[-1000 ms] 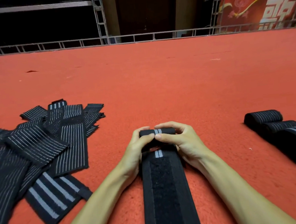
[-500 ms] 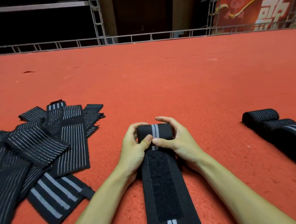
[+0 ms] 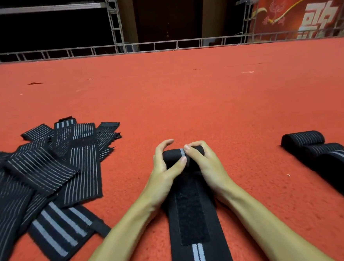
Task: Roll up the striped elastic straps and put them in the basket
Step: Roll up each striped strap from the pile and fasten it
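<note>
A black elastic strap point(image 3: 193, 216) with grey stripes and a hook-and-loop patch lies flat on the red carpet, running toward me. Its far end is wound into a roll point(image 3: 174, 155). My left hand point(image 3: 165, 169) grips the roll's left side, thumb pressed on the front. My right hand point(image 3: 205, 162) holds the right side, fingertips on top. A heap of unrolled striped straps point(image 3: 48, 179) lies at the left. Rolled straps point(image 3: 314, 146) sit at the right edge. No basket is in view.
Red carpet point(image 3: 185, 101) stretches ahead to a metal truss railing point(image 3: 161, 45). A red banner point(image 3: 301, 13) hangs at the back right. Darkness lies behind the railing.
The roll has grown thicker and moved closer to me along the strap. The grey-striped tail now shows at the bottom edge. Both hands shifted their hold on the roll.
</note>
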The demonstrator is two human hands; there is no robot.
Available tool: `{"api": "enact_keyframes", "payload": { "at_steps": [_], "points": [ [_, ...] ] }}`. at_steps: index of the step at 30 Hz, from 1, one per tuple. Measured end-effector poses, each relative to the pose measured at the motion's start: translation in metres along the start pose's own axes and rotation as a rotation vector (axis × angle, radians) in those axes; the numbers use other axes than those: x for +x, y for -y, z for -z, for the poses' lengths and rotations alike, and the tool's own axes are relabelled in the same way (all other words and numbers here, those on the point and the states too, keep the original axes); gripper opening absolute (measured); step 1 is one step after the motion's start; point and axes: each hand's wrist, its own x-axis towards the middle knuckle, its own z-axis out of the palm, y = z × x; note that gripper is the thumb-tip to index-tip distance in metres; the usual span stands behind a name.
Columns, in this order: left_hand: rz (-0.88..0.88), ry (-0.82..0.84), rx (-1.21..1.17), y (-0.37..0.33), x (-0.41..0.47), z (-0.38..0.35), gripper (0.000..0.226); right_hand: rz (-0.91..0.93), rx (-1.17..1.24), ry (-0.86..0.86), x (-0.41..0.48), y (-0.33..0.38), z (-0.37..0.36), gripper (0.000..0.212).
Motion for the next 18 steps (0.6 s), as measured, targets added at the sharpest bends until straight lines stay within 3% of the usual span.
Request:
{"api": "enact_keyframes", "payload": {
  "at_steps": [4,8,9,11,15,16,18],
  "points": [
    [0.078,-0.215,-0.028,-0.012,0.012,0.005,0.038,0.052,0.001,0.097,-0.008,0.005,-0.006,0.022],
    [0.208,-0.098,-0.146,-0.012,0.002,0.001,0.050,0.074,0.138,0.097,-0.008,0.016,-0.008,0.012],
    [0.200,-0.079,-0.174,-0.011,-0.002,0.002,0.056,0.068,0.133,0.106,-0.006,0.014,-0.007,0.012],
    [0.139,-0.083,-0.191,-0.006,-0.001,0.004,0.063,0.099,0.064,0.117,-0.006,0.009,-0.004,0.033],
    [0.079,-0.102,-0.203,-0.003,0.004,0.008,0.084,0.116,0.042,0.034,-0.004,0.003,-0.002,0.039],
    [0.059,-0.102,-0.190,-0.002,0.003,0.008,0.084,0.126,0.027,0.013,-0.002,0.002,-0.002,0.042],
    [0.007,-0.118,-0.135,-0.002,0.003,0.009,0.064,0.133,-0.022,-0.026,0.000,0.003,-0.001,0.049]
  ]
}}
